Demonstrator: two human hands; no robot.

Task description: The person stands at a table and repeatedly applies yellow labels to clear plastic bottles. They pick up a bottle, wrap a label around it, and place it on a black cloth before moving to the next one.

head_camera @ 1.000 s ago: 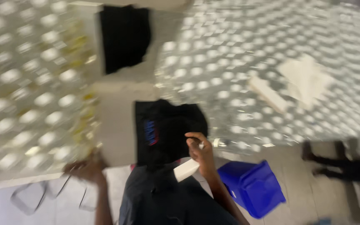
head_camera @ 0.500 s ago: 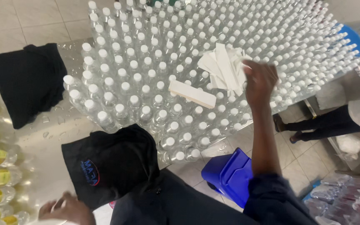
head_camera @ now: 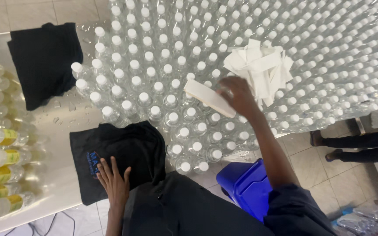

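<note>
Right hand (head_camera: 238, 94) closes on the white label stack (head_camera: 209, 98) lying across the bottle caps (head_camera: 171, 98) at centre frame, left hand (head_camera: 113, 180) flat and open on the black cloth (head_camera: 127, 148) lower left; next, I'd judge, a clean lift.

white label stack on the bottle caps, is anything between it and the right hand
Nothing visible. The right hand is already at the end of the white label stack, which lies across the bottle caps; whether the fingers have closed on it cannot be told.
</note>
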